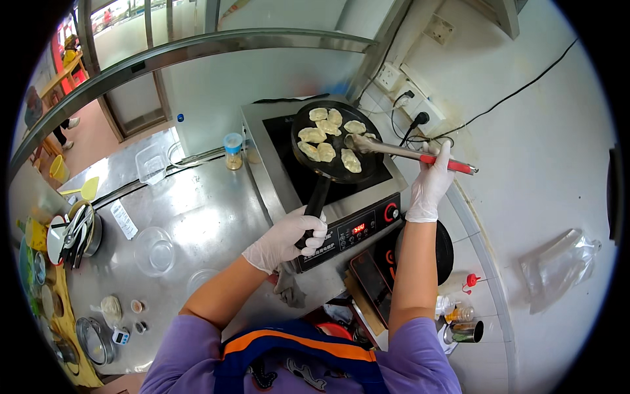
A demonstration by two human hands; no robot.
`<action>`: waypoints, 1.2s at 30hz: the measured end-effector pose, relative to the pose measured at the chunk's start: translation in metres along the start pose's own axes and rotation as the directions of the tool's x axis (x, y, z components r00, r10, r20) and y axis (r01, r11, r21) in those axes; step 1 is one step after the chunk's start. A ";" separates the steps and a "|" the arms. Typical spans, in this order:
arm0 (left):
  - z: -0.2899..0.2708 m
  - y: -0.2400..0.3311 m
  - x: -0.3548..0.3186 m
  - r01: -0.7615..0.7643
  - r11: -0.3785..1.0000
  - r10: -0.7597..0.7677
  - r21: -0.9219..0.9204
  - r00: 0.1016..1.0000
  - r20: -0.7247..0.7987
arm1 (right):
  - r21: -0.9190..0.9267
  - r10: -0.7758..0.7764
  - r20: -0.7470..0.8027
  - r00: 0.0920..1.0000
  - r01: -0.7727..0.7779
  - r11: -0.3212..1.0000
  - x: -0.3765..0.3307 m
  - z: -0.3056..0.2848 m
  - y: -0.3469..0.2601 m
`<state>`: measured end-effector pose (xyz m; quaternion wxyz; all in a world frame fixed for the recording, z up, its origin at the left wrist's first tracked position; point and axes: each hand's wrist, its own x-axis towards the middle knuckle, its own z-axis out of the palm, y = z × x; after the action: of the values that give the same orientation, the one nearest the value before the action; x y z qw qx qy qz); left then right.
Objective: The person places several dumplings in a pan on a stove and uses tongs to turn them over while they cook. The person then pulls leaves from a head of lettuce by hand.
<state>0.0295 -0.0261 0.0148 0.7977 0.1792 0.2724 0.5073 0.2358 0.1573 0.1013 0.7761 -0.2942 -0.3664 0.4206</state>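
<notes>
A black frying pan (377, 167) sits on the induction cooker (367, 213) and holds several pale dumplings (326, 152). My left hand (289, 238), in a white glove, grips the pan's black handle (317, 197) near the cooker's front edge. In a white glove too, my right hand (433, 180) holds metal tongs (394, 151) with red grips. The tongs' tips reach over the pan's right side, beside a dumpling.
A steel counter (203, 217) spreads to the left with a small jar (232, 151), clear plastic containers (152, 164), a glass bowl (156, 251) and stacked dishes (79, 230). Wall sockets (410, 98) with plugged cables sit behind the cooker. A crumpled clear bag (558, 266) hangs at right.
</notes>
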 end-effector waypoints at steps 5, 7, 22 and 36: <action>-0.006 0.000 0.006 0.010 0.999 -0.009 -0.035 0.999 0.035 | -0.017 -0.116 0.133 0.984 0.119 0.993 -0.013 0.012 -0.006; -0.004 0.001 0.003 0.007 1.000 -0.007 -0.020 1.000 -0.008 | -0.082 -0.172 0.195 0.965 0.191 0.978 -0.011 0.010 -0.019; 0.002 0.000 0.000 -0.004 1.000 0.004 0.016 1.000 -0.001 | -0.136 -0.162 0.265 0.950 0.203 0.970 -0.016 -0.002 -0.020; 0.010 -0.006 0.013 -0.052 0.996 0.053 0.069 0.998 -0.023 | -0.074 0.000 0.009 1.000 0.001 0.997 -0.031 0.025 0.004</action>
<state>0.0445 -0.0170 0.0160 0.7741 0.2069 0.2947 0.5207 0.2023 0.1360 0.1020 0.7631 -0.3208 -0.3851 0.4080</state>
